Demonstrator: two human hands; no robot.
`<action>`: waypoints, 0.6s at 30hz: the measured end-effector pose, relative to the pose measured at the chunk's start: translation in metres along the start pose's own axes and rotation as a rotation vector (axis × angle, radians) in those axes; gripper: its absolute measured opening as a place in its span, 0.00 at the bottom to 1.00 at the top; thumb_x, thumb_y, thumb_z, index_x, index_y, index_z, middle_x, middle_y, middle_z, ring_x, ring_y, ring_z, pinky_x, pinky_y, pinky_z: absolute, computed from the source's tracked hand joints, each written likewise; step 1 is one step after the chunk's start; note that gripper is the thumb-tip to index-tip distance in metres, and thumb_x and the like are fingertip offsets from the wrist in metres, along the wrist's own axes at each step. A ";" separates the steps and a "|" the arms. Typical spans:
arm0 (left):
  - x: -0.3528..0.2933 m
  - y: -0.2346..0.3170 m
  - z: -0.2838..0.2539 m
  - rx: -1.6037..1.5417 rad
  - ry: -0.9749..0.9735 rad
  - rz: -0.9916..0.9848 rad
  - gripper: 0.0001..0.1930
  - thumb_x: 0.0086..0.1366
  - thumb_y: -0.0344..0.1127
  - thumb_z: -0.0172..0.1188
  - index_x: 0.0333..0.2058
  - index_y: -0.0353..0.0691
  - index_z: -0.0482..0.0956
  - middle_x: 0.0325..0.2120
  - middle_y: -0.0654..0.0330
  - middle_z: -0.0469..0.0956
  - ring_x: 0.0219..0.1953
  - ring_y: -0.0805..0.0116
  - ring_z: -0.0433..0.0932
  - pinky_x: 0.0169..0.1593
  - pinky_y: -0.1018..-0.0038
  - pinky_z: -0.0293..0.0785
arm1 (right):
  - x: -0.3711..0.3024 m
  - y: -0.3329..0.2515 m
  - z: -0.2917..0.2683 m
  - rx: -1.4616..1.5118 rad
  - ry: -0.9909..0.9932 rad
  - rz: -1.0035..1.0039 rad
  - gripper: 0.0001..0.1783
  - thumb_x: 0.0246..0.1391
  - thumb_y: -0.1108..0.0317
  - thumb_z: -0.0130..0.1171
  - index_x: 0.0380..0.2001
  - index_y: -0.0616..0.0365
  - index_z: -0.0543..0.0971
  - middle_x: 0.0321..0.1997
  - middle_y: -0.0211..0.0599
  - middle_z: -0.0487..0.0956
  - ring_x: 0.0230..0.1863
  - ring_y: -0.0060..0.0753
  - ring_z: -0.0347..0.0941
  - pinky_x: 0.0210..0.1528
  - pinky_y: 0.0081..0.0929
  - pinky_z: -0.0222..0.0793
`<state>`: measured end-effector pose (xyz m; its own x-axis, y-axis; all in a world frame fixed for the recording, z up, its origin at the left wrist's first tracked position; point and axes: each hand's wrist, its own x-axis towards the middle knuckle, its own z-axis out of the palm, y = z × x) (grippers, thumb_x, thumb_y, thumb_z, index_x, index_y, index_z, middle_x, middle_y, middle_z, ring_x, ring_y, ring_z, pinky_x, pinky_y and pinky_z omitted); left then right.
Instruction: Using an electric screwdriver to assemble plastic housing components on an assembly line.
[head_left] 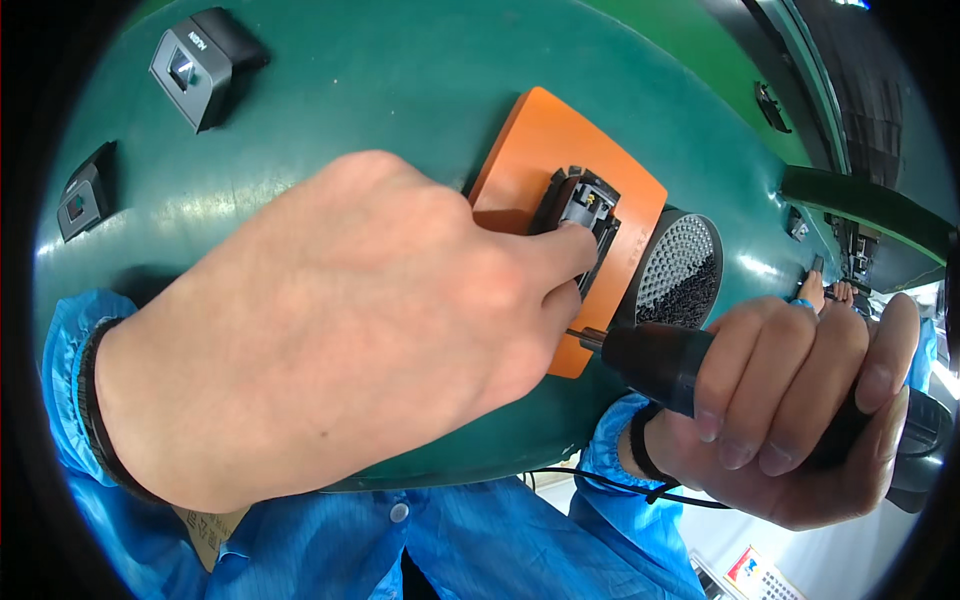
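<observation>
My left hand (400, 290) reaches across the middle with its fingers bent onto a small black plastic housing (592, 203), gripping it. The housing lies on an orange plate (532, 125), and pale and metallic parts show inside it. My thumb and part of the housing are hidden behind the hand. In my right hand (790, 400) is a black electric screwdriver (655, 362), with fingers wrapped round its body. The screwdriver's thin bit points left, close to my left fingers over the orange plate's near edge; its tip is hidden.
Beside the orange plate stands a grey dish (690, 255) with a perforated surface and many small black screws. Two grey-black housings (190, 72) (85, 200) sit at the left of the green table (360, 100). Other people's hands (815, 290) show at the far right. A black cable (600, 478) hangs near my right wrist.
</observation>
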<state>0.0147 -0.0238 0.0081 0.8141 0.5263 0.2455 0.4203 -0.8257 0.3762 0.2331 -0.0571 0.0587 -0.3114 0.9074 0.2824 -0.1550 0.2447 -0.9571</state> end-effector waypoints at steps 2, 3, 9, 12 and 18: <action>0.001 0.000 -0.004 0.056 -0.117 0.025 0.08 0.51 0.29 0.64 0.31 0.35 0.84 0.47 0.57 0.82 0.18 0.71 0.76 0.23 0.74 0.72 | 0.001 0.002 0.003 0.006 0.006 0.014 0.06 0.67 0.66 0.39 0.36 0.55 0.62 0.16 0.34 0.67 0.13 0.27 0.64 0.19 0.28 0.66; 0.002 0.001 -0.005 0.177 -0.090 0.094 0.07 0.51 0.29 0.64 0.31 0.35 0.84 0.47 0.57 0.82 0.17 0.71 0.75 0.22 0.74 0.72 | 0.002 0.004 0.005 0.009 0.015 0.022 0.06 0.67 0.65 0.38 0.36 0.55 0.62 0.16 0.34 0.66 0.13 0.28 0.63 0.19 0.28 0.66; -0.007 0.001 0.017 -0.061 0.108 -0.048 0.07 0.53 0.29 0.64 0.31 0.37 0.84 0.46 0.58 0.82 0.17 0.71 0.75 0.22 0.75 0.72 | 0.002 0.008 0.004 -0.007 0.016 0.016 0.07 0.68 0.67 0.35 0.37 0.56 0.62 0.16 0.34 0.66 0.13 0.28 0.62 0.20 0.29 0.66; -0.007 0.000 0.020 -0.084 0.150 -0.036 0.07 0.54 0.30 0.64 0.32 0.37 0.85 0.46 0.58 0.82 0.17 0.71 0.75 0.22 0.75 0.73 | 0.005 0.006 0.003 -0.043 -0.041 0.041 0.08 0.68 0.68 0.34 0.37 0.57 0.63 0.15 0.33 0.65 0.13 0.27 0.61 0.20 0.28 0.66; 0.007 0.008 -0.013 0.251 -0.259 0.027 0.07 0.54 0.30 0.63 0.32 0.38 0.85 0.46 0.57 0.82 0.17 0.71 0.76 0.23 0.75 0.73 | 0.005 0.006 0.005 -0.083 -0.026 0.031 0.09 0.68 0.69 0.32 0.38 0.57 0.64 0.16 0.33 0.66 0.13 0.27 0.61 0.20 0.28 0.66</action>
<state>0.0181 -0.0237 0.0247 0.8875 0.4607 0.0055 0.4559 -0.8799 0.1339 0.2259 -0.0524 0.0543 -0.3397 0.9060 0.2526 -0.0667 0.2447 -0.9673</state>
